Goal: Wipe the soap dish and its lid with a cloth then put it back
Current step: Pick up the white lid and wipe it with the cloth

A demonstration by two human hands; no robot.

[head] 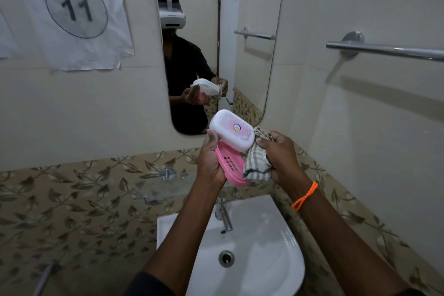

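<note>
My left hand (210, 160) holds both parts of the soap dish above the sink. The white lid (231, 130) with a pink printed pattern is on top, tilted, its outer face toward me. Below it the pink slotted dish (231, 167) hangs partly behind my fingers. My right hand (280, 154) is closed on a bunched grey checked cloth (255, 162), which touches the right end of the lid and dish.
A white sink (283, 247) with a chrome tap (224, 215) lies below my hands. A glass shelf (153, 190) is on the tiled wall at left. A mirror (252, 19) hangs ahead, a towel rail (384, 49) at right, a paper sign (72, 7) at upper left.
</note>
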